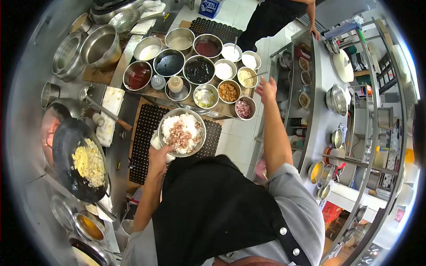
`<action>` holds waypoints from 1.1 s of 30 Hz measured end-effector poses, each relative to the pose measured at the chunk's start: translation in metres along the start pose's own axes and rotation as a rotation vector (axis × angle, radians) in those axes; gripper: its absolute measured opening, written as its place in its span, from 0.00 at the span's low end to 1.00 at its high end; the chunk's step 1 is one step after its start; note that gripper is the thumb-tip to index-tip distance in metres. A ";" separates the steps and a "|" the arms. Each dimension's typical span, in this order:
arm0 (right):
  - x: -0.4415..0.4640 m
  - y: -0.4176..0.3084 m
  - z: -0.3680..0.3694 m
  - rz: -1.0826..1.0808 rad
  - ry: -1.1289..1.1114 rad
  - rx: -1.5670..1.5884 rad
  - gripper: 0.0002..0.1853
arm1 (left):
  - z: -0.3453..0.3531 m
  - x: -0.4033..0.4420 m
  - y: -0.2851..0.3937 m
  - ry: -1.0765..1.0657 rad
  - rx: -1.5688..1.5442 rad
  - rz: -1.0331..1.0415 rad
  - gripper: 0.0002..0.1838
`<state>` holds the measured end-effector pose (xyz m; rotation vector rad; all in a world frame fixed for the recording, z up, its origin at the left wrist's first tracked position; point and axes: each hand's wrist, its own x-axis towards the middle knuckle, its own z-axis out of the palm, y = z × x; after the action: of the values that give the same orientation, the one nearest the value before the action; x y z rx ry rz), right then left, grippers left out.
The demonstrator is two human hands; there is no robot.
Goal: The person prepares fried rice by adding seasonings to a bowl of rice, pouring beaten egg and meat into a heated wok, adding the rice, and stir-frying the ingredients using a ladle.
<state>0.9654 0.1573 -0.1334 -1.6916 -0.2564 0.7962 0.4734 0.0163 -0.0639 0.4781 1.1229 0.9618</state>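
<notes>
My left hand (pixel 158 160) grips the rim of a steel bowl (pixel 203 141), with a white cloth (pixel 156 141) beside the fingers. White rice (pixel 171 122) fills the bowl, topped with chopped pinkish-brown meat (pixel 181 135). Stretched out to the right, my right hand (pixel 266 91) has its fingers loosely apart and looks empty. Just left of it, a thin spoon handle (pixel 258 76) sticks out of a small tub of pale yellow powder (pixel 245 78). Nearby are a tub of chopped red onion (pixel 244 109) and a tub of brown chunks (pixel 228 92).
Scrambled egg (pixel 88 162) lies in a black wok (pixel 66 146) on the left, over a glowing burner. A ladle (pixel 106 108) rests near it. Sauce tubs (pixel 169 63) crowd the board ahead. A steel counter (pixel 317 88) runs along the right; another person (pixel 270 20) stands beyond.
</notes>
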 end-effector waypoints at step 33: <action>0.080 -0.048 -0.046 -0.635 -0.660 -0.641 0.14 | 0.200 0.021 -0.132 0.285 -0.107 0.080 0.30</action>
<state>1.0648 0.1804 -0.1149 -1.6965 -1.5568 0.7958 0.7111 -0.0097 -0.0951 0.3066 1.3067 1.1807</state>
